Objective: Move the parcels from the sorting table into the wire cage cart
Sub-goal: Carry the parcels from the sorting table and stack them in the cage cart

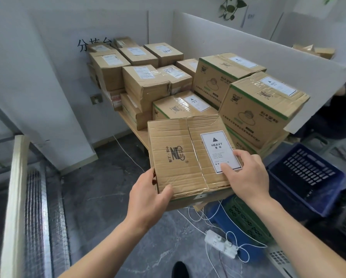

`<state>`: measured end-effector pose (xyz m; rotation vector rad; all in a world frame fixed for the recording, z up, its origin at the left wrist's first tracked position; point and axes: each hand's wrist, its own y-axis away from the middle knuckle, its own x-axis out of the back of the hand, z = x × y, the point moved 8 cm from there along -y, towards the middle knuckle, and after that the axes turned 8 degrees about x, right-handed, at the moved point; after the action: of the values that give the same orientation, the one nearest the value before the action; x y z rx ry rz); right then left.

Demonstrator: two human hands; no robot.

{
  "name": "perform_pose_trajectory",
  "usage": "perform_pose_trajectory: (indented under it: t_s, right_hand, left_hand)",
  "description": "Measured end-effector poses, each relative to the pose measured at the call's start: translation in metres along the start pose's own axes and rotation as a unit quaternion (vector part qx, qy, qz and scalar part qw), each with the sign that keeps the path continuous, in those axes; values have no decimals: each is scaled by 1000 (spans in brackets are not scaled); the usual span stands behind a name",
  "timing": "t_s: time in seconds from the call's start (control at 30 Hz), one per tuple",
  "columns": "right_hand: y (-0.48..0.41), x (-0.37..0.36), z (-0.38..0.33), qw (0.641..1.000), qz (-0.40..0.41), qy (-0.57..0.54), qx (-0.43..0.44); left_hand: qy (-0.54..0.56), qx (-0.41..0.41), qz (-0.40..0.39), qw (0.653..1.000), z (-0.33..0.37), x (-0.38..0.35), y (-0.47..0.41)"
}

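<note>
At the far left stands the cart [37,213], its wire mesh side running beside a pale rail, well apart from the table [137,128]. The table sits against the white wall and is loaded with taped brown parcels [148,85], small ones stacked at the back left and bigger green-edged ones piled on the right. At the table's near end, the person holds a box [180,157] out over the dark floor, its top tilted toward them. Whether its far underside rests on the table I cannot tell. The left hand [148,195] grips the box's near left corner, thumb lying on top and fingers curled round the side. A white label [218,149] reading HEAVY lies on the right half of the top. The right hand [246,175] grips there, thumb pressed on the label and fingers bent over the box's right edge. On the floor below lies a white power strip [220,242] with cables. To the right sits a blue crate [306,177].
</note>
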<state>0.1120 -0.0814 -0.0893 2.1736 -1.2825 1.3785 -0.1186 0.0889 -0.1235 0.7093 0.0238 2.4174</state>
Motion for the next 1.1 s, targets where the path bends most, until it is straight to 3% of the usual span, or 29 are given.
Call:
perform_pose_trajectory:
  t_s: [0.27,0.67,1.1]
  right_hand:
    - [3,-23,27,998,-47,7,-45]
    - [-19,-71,64,978,-178,50,-91]
    - [-57,-101,70,970,-233,-21,-69]
  left_hand:
    - [-7,42,-42,998,-15,-26,-11]
    - [-72,137,-105,982,-37,-54,-51]
    - [-139,131,-53,980,-21,-74,-98]
